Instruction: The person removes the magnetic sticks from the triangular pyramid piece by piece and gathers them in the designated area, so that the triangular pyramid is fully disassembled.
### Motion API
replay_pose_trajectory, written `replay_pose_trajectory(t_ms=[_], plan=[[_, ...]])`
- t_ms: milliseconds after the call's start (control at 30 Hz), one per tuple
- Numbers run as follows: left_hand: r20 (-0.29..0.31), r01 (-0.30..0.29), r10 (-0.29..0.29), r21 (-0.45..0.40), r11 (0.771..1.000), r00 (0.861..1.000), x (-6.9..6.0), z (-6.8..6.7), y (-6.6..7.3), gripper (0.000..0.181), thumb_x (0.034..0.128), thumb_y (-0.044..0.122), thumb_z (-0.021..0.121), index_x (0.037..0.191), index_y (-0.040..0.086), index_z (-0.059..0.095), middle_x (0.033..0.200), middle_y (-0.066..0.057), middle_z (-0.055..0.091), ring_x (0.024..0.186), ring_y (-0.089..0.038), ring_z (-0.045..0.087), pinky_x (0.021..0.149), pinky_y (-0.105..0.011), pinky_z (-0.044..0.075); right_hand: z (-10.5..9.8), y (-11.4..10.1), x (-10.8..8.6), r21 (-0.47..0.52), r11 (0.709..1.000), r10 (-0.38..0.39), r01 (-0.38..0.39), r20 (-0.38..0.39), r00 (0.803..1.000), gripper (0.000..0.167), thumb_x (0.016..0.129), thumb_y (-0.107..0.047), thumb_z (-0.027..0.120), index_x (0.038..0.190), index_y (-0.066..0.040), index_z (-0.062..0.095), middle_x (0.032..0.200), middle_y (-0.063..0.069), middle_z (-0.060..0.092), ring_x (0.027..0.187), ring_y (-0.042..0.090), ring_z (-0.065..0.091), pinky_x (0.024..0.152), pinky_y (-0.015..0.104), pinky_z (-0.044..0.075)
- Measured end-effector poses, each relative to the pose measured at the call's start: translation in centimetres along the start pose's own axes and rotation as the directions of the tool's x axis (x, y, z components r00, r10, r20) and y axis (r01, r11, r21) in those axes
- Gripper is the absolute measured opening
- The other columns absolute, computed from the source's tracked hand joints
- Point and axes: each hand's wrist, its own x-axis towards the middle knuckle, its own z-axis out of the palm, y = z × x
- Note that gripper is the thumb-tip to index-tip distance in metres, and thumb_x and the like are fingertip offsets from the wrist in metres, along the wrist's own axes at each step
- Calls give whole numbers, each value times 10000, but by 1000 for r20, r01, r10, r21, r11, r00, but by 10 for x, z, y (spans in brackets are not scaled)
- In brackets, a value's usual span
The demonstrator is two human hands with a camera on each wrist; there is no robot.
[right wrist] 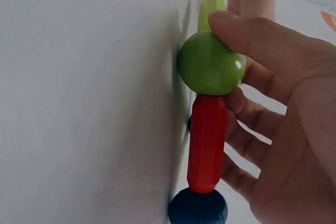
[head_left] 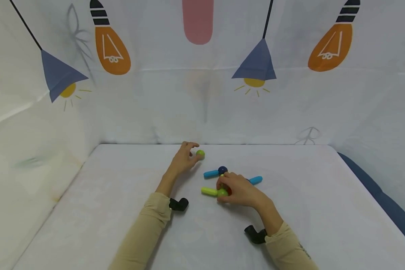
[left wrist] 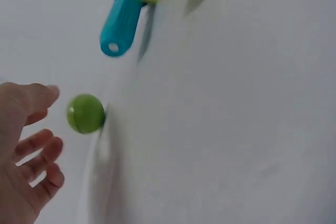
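My left hand (head_left: 183, 160) reaches to the back of the white table, its fingers loosely bent beside a green ball (head_left: 200, 153). In the left wrist view a gap shows between the fingertips and that ball. Further forward, my right hand (head_left: 240, 189) holds another green ball (right wrist: 210, 64) between thumb and fingers. This ball joins a lime rod (head_left: 209, 191) to a red rod (right wrist: 206, 142), which ends at a dark blue ball (right wrist: 198, 206). The right palm hides part of this chain in the head view.
Behind the right hand lie a blue rod (head_left: 211, 174) and a dark blue ball (head_left: 222, 170), joined. A second blue rod (head_left: 255, 180) sticks out beyond the right hand. At the table's back hangs a white cloth (head_left: 175, 101) printed with lamps and bulbs.
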Motion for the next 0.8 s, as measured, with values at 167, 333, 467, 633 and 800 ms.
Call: replay_pose_trajectory(t_ms=[167,333,467,633,800], plan=[[162,-175,186,-82,981,969,-24,-10,23,245,934,197,593,1150,83,600,1049,-32,613,885,-156,575,747,-278,482,3,-3,1,-25,1000,-16,15,-23,1000,246,790,-318,751,958,-220,599,849,-62,487,751,87,424,644,239,364],[550,-224,250,-116,968,797,-44,-5,44,190,907,238,637,1075,149,623,1042,57,640,962,-88,584,837,-249,479,5,-3,-1,-41,999,-17,15,-44,999,248,788,-281,741,975,-194,603,855,-58,474,741,88,420,612,226,365],[594,-245,244,-80,966,767,-49,4,48,182,866,196,691,1029,153,624,1027,57,642,940,-56,569,861,-223,462,7,-2,0,-44,999,-21,19,-58,998,256,787,-263,739,988,-183,602,867,-58,474,753,86,428,618,211,379],[590,-253,246,-73,965,769,-51,8,47,191,860,199,698,1026,150,617,1003,60,637,902,-45,545,840,-207,449,10,-2,-1,-46,999,-16,13,-80,997,249,780,-246,737,973,-175,596,884,-58,483,775,85,437,639,205,387],[580,-280,282,-95,955,764,-52,6,47,175,865,204,688,1021,155,625,1020,53,653,949,-51,573,876,-217,461,10,-4,-1,-11,1000,7,-8,-83,997,239,779,-229,739,959,-166,596,886,-52,482,785,91,438,642,204,398]])
